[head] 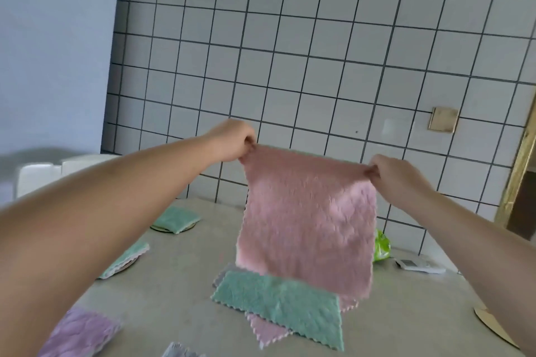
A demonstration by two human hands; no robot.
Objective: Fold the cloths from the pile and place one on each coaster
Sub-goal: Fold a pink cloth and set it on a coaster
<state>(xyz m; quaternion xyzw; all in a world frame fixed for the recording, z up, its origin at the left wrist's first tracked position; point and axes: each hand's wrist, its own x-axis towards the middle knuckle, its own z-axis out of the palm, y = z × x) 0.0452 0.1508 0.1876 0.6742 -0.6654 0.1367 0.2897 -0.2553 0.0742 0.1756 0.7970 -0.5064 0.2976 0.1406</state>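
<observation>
White-tiled wall behind grey counter (pixel 179 293). Left hand (pixel 232 140) and right hand (pixel 394 175) pinch top corners of pink cloth (pixel 310 220), hanging flat above pile (pixel 278 304) mid-counter, likely squared for folding. Bare coaster (pixel 493 327) at right edge.

wall (pixel 319 52): white tiles, dark grout | table (pixel 174 298): grey | door frame (pixel 519 171): wooden, right

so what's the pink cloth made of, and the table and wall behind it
Pink cloth: looks like soft microfibre or fleece, going by its fuzzy nap, zigzag-cut edges and limp hang from both hands. Table: smooth matte grey, perhaps laminate or stone; the look leaves it open. Wall: glossy white square tiles with dark grout, probably ceramic.
</observation>
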